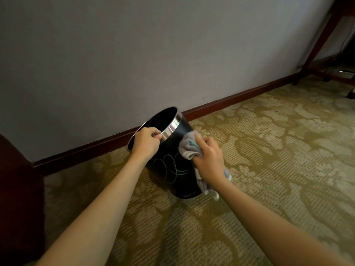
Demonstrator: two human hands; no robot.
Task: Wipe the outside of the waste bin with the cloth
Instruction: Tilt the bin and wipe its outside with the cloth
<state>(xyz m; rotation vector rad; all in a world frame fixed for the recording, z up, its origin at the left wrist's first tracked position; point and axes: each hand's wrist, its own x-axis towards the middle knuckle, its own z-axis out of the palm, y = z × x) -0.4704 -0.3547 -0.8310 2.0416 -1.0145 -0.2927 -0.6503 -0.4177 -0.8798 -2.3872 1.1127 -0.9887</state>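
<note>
You had the waste bin [172, 160] standing on the patterned carpet [269, 150] just in front of the wooden skirting board [230, 99], and it was not upright: its long axis leaned, with the open mouth tipped up and away toward the wall [134, 54] and to your left, and the base planted nearer to you.

Your left hand [147, 142] was closed around the chrome rim [173, 124] at the near side of the mouth, fingers curled over the edge, which looked to be what kept the bin tilted and steady.

Your right hand [208, 157] was clamped on the grey cloth [189, 148], pressing a bunched part of it flat against the bin's black side wall, on the flank to the right of the pale swirl pattern [169, 166]. A loose tail of cloth hung below your wrist, down beside the bin's base.

The relation that mattered was this: the wall under the cloth ran lengthwise from the rim down toward the base, so the bare surface lay along that slanted axis, above and below your right hand. Judging from the pose, strokes would have to follow that line, and the far side facing the wall was out of reach of the cloth unless the left hand, the one on the rim, turned the bin about its axis.
</note>
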